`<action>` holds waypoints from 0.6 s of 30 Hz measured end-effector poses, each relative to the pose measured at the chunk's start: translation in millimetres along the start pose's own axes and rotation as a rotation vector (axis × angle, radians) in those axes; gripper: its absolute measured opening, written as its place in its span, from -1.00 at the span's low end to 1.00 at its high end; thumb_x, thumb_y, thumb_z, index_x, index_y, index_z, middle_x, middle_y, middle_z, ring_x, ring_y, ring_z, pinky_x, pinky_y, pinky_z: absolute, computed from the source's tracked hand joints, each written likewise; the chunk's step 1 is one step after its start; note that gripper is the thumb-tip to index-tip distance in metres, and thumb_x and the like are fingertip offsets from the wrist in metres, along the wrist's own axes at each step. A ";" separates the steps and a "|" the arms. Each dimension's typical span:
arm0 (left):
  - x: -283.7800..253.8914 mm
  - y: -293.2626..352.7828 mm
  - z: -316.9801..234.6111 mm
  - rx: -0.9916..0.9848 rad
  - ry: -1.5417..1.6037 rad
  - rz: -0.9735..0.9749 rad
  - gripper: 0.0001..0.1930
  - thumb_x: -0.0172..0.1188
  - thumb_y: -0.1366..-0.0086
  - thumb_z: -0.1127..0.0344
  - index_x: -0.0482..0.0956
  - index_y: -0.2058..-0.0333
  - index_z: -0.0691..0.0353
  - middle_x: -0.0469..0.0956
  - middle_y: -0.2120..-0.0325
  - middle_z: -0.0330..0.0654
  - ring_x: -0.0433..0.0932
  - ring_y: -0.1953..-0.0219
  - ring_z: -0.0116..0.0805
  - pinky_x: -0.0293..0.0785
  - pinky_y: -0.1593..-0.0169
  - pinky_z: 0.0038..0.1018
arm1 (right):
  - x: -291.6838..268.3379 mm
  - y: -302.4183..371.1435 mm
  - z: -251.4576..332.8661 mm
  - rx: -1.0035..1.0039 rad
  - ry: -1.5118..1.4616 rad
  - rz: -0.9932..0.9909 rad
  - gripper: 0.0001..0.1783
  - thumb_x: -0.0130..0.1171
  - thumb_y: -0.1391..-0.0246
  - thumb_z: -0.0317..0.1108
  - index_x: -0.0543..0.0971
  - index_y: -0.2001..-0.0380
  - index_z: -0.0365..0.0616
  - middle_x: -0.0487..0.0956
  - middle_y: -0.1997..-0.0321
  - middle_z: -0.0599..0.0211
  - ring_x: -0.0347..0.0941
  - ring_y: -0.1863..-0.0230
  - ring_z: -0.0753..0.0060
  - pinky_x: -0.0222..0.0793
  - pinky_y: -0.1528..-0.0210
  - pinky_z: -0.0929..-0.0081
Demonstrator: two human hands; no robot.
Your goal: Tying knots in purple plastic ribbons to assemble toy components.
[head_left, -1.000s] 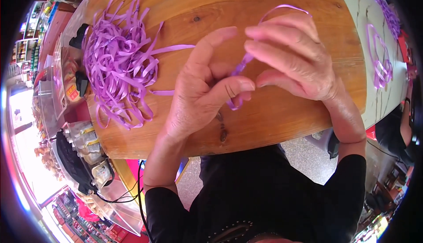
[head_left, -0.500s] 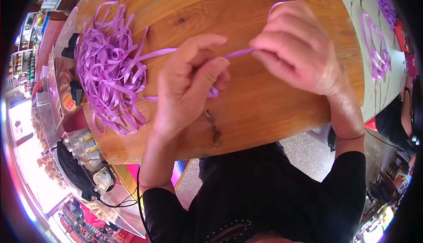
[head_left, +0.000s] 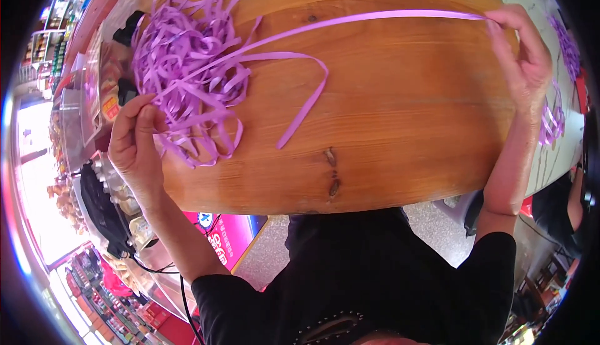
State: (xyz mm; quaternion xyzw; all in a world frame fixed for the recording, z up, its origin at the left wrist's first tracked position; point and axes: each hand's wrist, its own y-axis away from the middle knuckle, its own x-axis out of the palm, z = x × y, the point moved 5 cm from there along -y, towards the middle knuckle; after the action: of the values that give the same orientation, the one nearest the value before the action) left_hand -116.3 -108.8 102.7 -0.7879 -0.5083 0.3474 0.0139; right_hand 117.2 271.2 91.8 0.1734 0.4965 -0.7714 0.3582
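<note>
A length of purple ribbon (head_left: 369, 15) stretches in a long arc across the wooden table. My right hand (head_left: 524, 57) pinches its far right end between thumb and finger. My left hand (head_left: 137, 139) is closed on the ribbon's other part at the left, fingers bent and pressed together. A loose tangled heap of purple ribbon (head_left: 187, 51) lies right beside the left hand, beneath the stretched length. From the heap a free ribbon end (head_left: 300, 117) curls onto the wood, untouched by either hand.
The wooden table (head_left: 400, 126) has a rounded near edge close to my body. To its right stands a pale table (head_left: 550, 157) with more purple ribbon (head_left: 552, 117). A black bag (head_left: 103, 210) and a clear case with packaged goods stand left. Another person's arm shows at far right.
My hands have moved from close together at the middle to wide apart, left and right. The ribbon between them is now drawn out long. A ribbon end now lies loose on the table.
</note>
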 end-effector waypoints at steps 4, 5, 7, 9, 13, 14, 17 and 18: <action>-35.0 12.8 17.7 -0.035 -0.014 -0.054 -0.86 0.06 -0.22 0.58 0.53 0.24 0.37 0.48 0.48 -0.32 0.37 0.47 -0.63 0.28 0.35 -0.74 | -6.0 7.6 -11.2 0.148 -0.241 -0.089 -0.84 0.05 -0.04 -0.66 0.50 0.27 -0.30 0.45 0.22 0.41 0.34 0.17 0.59 0.19 0.06 0.69; -40.2 15.6 18.7 -0.043 -0.022 -0.056 -0.86 0.07 -0.21 0.58 0.53 0.25 0.37 0.48 0.46 -0.31 0.38 0.46 -0.62 0.28 0.34 -0.74 | -5.8 11.1 -12.5 0.134 -0.254 -0.090 -0.84 0.05 -0.04 -0.66 0.50 0.27 -0.30 0.45 0.22 0.41 0.34 0.17 0.59 0.19 0.06 0.69; -46.0 20.0 14.7 -0.009 -0.087 -0.058 -0.88 0.07 -0.20 0.58 0.53 0.28 0.38 0.47 0.45 -0.30 0.38 0.45 -0.62 0.29 0.34 -0.74 | -11.3 20.2 -32.3 0.319 -0.330 -0.275 -0.84 0.06 -0.05 -0.64 0.51 0.26 -0.32 0.47 0.22 0.39 0.35 0.16 0.58 0.20 0.02 0.67; -48.9 22.1 4.6 0.061 -0.196 -0.026 -0.91 0.09 -0.18 0.59 0.53 0.32 0.39 0.46 0.43 -0.27 0.38 0.43 -0.60 0.30 0.33 -0.72 | -24.4 22.0 -51.3 0.310 -0.344 -0.335 -0.83 0.11 -0.03 -0.58 0.54 0.25 -0.28 0.51 0.25 0.39 0.39 0.20 0.63 0.25 0.06 0.69; -77.5 33.4 22.5 -0.018 -0.189 -0.071 -0.91 0.10 -0.17 0.59 0.52 0.33 0.38 0.45 0.42 -0.28 0.39 0.37 -0.58 0.31 0.25 -0.69 | -61.9 26.8 -109.2 0.362 -0.722 -0.441 -0.80 0.04 -0.09 -0.52 0.52 0.23 -0.38 0.54 0.23 0.21 0.45 0.18 0.37 0.26 -0.09 0.36; -84.1 37.3 27.9 -0.018 -0.190 -0.074 -0.91 0.10 -0.17 0.59 0.52 0.33 0.38 0.45 0.42 -0.28 0.39 0.37 -0.58 0.31 0.25 -0.69 | -65.6 28.1 -120.6 0.387 -0.860 -0.441 -0.80 0.04 -0.09 -0.51 0.51 0.22 -0.37 0.52 0.22 0.19 0.42 0.13 0.35 0.18 -0.16 0.31; -99.1 47.2 43.8 -0.110 -0.134 -0.124 -0.90 0.11 -0.18 0.56 0.53 0.31 0.36 0.46 0.43 -0.31 0.39 0.36 -0.58 0.32 0.22 -0.67 | -77.2 31.5 -136.4 0.437 -1.062 -0.454 -0.77 0.06 -0.08 -0.47 0.49 0.20 -0.38 0.49 0.20 0.16 0.36 0.07 0.31 0.08 -0.24 0.26; -102.3 50.3 46.1 -0.144 -0.090 -0.147 -0.90 0.11 -0.19 0.54 0.53 0.30 0.36 0.47 0.44 -0.31 0.39 0.36 -0.58 0.32 0.22 -0.67 | -77.6 32.5 -139.5 0.462 -1.128 -0.470 -0.73 0.08 -0.07 -0.44 0.47 0.18 -0.40 0.48 0.18 0.13 0.34 0.04 0.30 0.06 -0.25 0.25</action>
State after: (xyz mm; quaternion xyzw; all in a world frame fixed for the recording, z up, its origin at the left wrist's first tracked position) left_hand -127.1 -231.3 103.5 -0.7311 -0.5884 0.3430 -0.0403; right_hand 181.6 416.7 57.0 -0.2986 0.0784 -0.8887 0.3390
